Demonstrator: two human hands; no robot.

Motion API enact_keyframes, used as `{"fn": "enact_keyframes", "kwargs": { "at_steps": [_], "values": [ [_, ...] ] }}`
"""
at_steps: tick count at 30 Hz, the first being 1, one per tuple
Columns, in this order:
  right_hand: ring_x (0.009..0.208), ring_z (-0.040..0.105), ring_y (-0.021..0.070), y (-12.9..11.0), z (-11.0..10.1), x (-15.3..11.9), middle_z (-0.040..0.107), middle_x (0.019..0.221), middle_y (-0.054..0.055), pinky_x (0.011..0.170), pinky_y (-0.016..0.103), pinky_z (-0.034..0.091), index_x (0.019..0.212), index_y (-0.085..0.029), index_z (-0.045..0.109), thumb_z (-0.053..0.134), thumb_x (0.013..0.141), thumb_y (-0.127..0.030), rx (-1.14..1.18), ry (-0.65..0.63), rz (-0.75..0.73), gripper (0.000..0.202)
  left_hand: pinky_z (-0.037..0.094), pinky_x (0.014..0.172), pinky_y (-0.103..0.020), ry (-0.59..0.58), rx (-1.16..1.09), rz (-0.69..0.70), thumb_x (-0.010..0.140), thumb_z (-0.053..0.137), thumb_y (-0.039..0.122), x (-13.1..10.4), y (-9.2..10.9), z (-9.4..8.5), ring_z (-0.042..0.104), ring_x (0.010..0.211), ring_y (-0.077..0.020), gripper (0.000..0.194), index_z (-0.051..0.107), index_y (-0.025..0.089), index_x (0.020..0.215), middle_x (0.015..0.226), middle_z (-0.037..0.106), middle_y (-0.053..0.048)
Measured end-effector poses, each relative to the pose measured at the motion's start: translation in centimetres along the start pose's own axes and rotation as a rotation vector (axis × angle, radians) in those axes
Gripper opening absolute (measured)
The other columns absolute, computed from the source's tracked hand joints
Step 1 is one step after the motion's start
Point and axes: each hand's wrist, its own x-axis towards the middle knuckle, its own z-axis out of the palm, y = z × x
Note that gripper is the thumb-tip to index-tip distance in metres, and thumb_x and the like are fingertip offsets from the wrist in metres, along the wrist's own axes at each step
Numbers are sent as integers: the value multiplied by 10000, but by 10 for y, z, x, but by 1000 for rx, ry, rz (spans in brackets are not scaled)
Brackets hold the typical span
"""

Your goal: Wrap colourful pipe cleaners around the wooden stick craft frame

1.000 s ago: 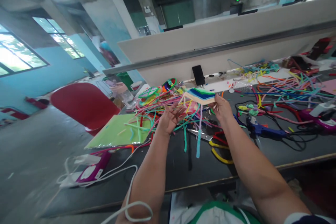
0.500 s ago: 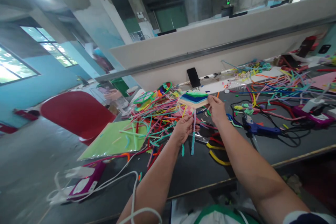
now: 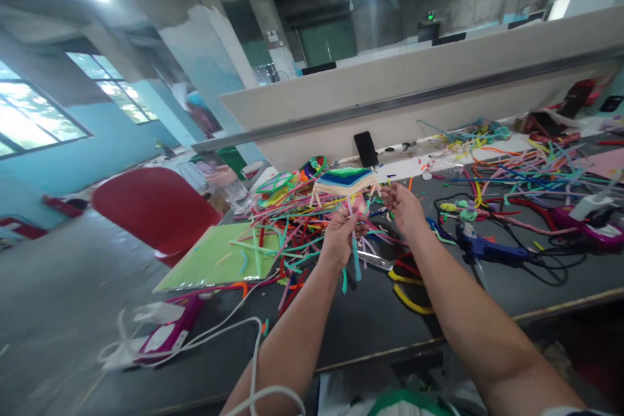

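Note:
A fan-shaped pipe-cleaner piece [image 3: 344,181], banded green, blue and cream like a small umbrella canopy, is up in front of me. Below it runs a lilac and teal pipe-cleaner stem [image 3: 356,257], pinched between the thumb and fingers of my left hand [image 3: 340,234]. Short cream ends hang from the canopy's lower corners. Just beside the right corner, my right hand [image 3: 405,209] has its fingers apart and appears to hold nothing. Whether a fingertip touches that corner is hard to make out. Loose pipe cleaners [image 3: 292,234] lie in a tangle behind and left of my left hand.
Yellow-and-red-handled scissors [image 3: 412,299] lie near the table's front edge. To the right is a blue glue gun [image 3: 492,246] with black cables. A green sheet [image 3: 209,260], a purple power strip [image 3: 178,331] and white cables occupy the left. A phone [image 3: 365,149] leans against the partition.
My right hand has come off the canopy's right corner, its fingers spreading. The canopy has turned and shifted slightly left, while my left hand keeps the stem. The view has shifted slightly.

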Motion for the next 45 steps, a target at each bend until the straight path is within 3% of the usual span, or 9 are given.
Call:
{"fn": "enact_keyframes", "kwargs": {
  "at_steps": [4, 7, 16, 27, 36, 45],
  "values": [
    [615, 638, 122, 16, 8, -11, 719, 759, 19, 557, 222, 485, 783, -187, 673, 766, 633, -388, -165, -189, 188, 268, 525, 627, -292, 49, -13, 87, 672, 764, 307, 5, 1, -7, 675, 638, -163, 474, 545, 156, 1064, 822, 707, -36],
    [545, 591, 99, 23, 17, -21, 693, 670, -13, 545, 223, 455, 749, -186, 682, 821, 539, -387, -193, -263, 202, 322, 523, 643, -296, 63, -1, 128, 683, 757, 317, 6, -1, -7, 676, 650, -163, 482, 545, 163, 1087, 837, 711, -37],
    [515, 498, 86, 25, 21, -26, 637, 595, -43, 553, 235, 406, 686, -187, 658, 814, 516, -361, -228, -265, 106, 288, 528, 662, -287, 15, 6, 143, 702, 742, 303, 4, -3, -1, 675, 678, -162, 567, 521, 190, 1212, 864, 715, -38],
    [566, 542, 109, 27, 23, -29, 625, 610, -40, 583, 260, 435, 665, -180, 596, 799, 515, -381, -269, -285, 97, 323, 535, 618, -279, -15, -33, 140, 718, 737, 294, 3, -6, 0, 651, 591, -137, 498, 542, 178, 1161, 763, 674, -6],
    [486, 477, 93, 29, 22, -27, 569, 541, -46, 478, 238, 384, 653, -181, 555, 784, 527, -440, -316, -288, 89, 368, 536, 605, -284, -48, -4, 97, 730, 721, 316, 3, -10, 2, 643, 569, -134, 546, 519, 171, 1217, 755, 666, -7],
    [598, 573, 118, 26, 25, -30, 616, 625, -36, 561, 243, 433, 685, -179, 592, 820, 479, -403, -238, -287, 151, 380, 540, 605, -278, -73, -17, 146, 767, 691, 322, 5, -10, -3, 646, 568, -123, 512, 509, 197, 1229, 816, 678, -16]
  ]
}}
